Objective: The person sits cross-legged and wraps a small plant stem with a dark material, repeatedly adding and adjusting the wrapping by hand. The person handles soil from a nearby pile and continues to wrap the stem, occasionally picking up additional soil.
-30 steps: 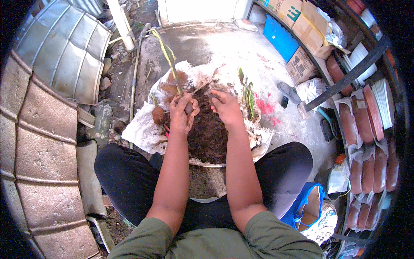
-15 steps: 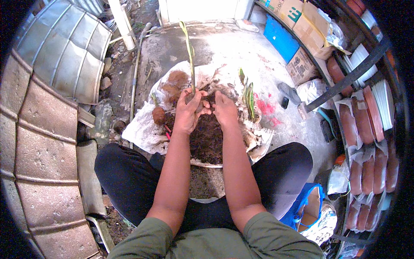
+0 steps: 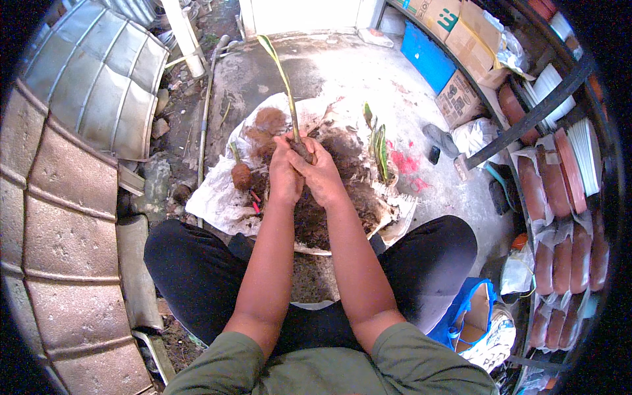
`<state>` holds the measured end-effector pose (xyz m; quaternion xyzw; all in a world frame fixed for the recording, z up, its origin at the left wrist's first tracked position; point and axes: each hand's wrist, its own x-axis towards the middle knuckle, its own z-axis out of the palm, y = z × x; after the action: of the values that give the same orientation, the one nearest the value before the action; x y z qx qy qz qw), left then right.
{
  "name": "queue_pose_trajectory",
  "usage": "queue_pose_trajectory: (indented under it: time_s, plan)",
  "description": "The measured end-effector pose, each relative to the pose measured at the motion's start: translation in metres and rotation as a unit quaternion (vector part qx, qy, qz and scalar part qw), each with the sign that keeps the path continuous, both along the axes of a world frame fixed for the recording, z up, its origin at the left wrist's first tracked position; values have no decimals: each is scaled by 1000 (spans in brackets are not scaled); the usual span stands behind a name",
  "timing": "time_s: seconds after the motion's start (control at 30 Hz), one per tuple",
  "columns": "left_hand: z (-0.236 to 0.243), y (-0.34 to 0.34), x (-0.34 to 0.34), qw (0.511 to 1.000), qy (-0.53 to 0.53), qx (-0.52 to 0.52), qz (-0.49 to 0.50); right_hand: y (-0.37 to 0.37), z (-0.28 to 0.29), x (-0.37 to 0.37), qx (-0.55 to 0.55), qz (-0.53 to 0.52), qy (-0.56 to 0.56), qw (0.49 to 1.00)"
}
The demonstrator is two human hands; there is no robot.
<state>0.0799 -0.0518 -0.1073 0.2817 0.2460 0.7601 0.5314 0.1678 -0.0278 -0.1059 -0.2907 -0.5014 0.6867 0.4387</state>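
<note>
A tall, slender plant [image 3: 288,87] with a long yellow-green leaf rises from between my hands, leaning a little to the left. My left hand [image 3: 285,168] and my right hand [image 3: 320,170] are cupped together around its base, where dark soil shows between the fingers. Below them dark soil [image 3: 336,214] is heaped on a white sack [image 3: 214,191] spread over the ground. To the left on the sack lies a small plant with a round brown root ball [image 3: 241,176], beside a red-handled tool [image 3: 255,205]. Variegated leaves [image 3: 381,153] stand at the right.
Metal sheeting [image 3: 99,72] and brown roof tiles [image 3: 72,230] line the left side. On the right stand a rack with wrapped brown tiles [image 3: 553,250], cardboard boxes [image 3: 471,43] and a blue panel [image 3: 428,56]. A blue bag [image 3: 471,316] sits by my right knee.
My right hand has moved left and closed against my left hand around the plant's base. The plant's top has tipped further left.
</note>
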Motion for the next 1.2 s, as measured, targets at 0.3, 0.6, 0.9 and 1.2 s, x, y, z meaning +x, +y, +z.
queue_pose_trajectory:
  time_s: [0.3,0.6,0.9,1.2]
  plan:
    - [9,-3,-4,994,15,-77,76,-9,5,-6,22,-16,47,999]
    - [27,-8,-3,992,-22,-95,75,-7,-7,-11,-20,14,156,988]
    - [24,-11,-8,996,90,-11,17,-25,3,-9,-126,61,306,942]
    - [20,-12,-18,986,-66,-7,-153,-13,0,2,-152,157,269,938]
